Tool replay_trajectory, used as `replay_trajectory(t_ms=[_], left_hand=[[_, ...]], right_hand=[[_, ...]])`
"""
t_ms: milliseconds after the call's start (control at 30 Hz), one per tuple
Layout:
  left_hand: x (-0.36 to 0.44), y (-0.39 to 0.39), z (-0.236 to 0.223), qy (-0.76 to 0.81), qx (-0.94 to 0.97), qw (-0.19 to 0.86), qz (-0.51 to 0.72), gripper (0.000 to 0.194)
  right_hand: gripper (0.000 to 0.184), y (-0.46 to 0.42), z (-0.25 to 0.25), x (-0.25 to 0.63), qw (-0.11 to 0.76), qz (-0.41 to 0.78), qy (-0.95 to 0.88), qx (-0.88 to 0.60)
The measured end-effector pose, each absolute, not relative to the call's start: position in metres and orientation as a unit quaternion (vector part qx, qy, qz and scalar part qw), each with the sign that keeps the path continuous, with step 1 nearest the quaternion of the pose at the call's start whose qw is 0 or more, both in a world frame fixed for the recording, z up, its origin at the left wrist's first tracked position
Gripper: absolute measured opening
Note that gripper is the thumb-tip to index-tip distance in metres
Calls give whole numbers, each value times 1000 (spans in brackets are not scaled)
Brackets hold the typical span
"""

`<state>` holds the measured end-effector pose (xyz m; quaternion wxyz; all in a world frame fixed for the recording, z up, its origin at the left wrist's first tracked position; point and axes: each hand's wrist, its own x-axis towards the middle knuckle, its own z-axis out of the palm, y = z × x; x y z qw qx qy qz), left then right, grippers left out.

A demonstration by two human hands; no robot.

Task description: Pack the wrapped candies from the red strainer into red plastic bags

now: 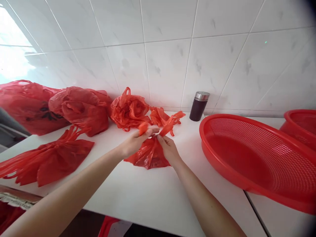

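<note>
My left hand (134,141) and my right hand (169,148) are both closed on a small red plastic bag (148,156) that lies on the white counter (153,194). The left fingers pinch one handle of the bag. The right fingers pinch the other handle, which stretches up and to the right. The bag's body is bunched below and between my hands.
Crumpled red bags (129,110) lie behind my hands, and two full red bags (79,108) stand at the left by the tiled wall. A flat stack of red bags (49,161) lies front left. A dark flask (199,106) and large red strainer baskets (256,158) are at the right.
</note>
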<state>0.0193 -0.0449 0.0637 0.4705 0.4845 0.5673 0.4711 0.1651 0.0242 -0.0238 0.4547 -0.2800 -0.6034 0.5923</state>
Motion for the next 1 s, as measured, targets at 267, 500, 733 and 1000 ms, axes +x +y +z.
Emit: replay_trajectory(t_ms=[267,500,733,1000], left_hand=[[-31,-63,47,584,424,526,450,41],[-10,-52,67,622,530,112,565,38],[13,-61,57,670,612,273,320,22],[-47,-116,82,640,461,431,438,32]], right_hand=[[31,23,-22,165,539,517,-578,-329],[30,22,-23,166,531,501,-601,-325],[27,15,-17,167,518,516,-625,-275],[34,22,-44,161,461,528,-615,-360]])
